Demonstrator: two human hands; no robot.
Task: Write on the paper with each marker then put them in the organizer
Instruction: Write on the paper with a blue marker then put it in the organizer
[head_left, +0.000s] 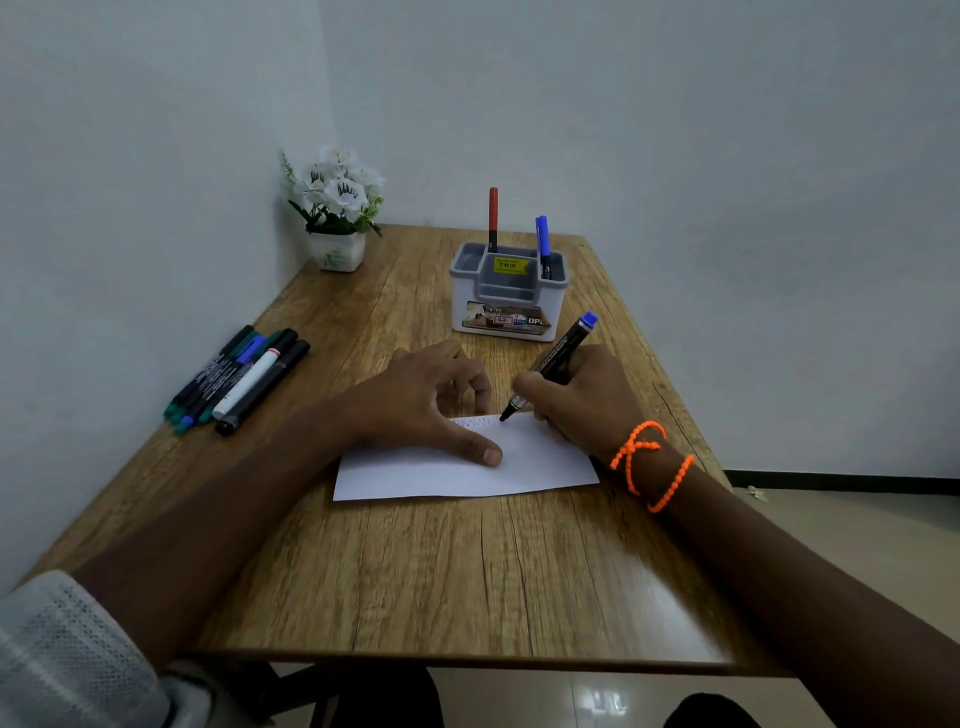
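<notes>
A white paper lies on the wooden table. My left hand rests on its upper left part, thumb stretched flat on the sheet and fingers curled loosely. My right hand grips a black marker with a blue end, its tip touching the paper's top edge beside a short zigzag scribble. The grey and white organizer stands behind the hands, with a red marker and a blue marker upright in it.
Several capped markers lie in a row near the table's left edge by the wall. A white pot of white flowers sits in the far left corner. The table's right edge drops to a tiled floor.
</notes>
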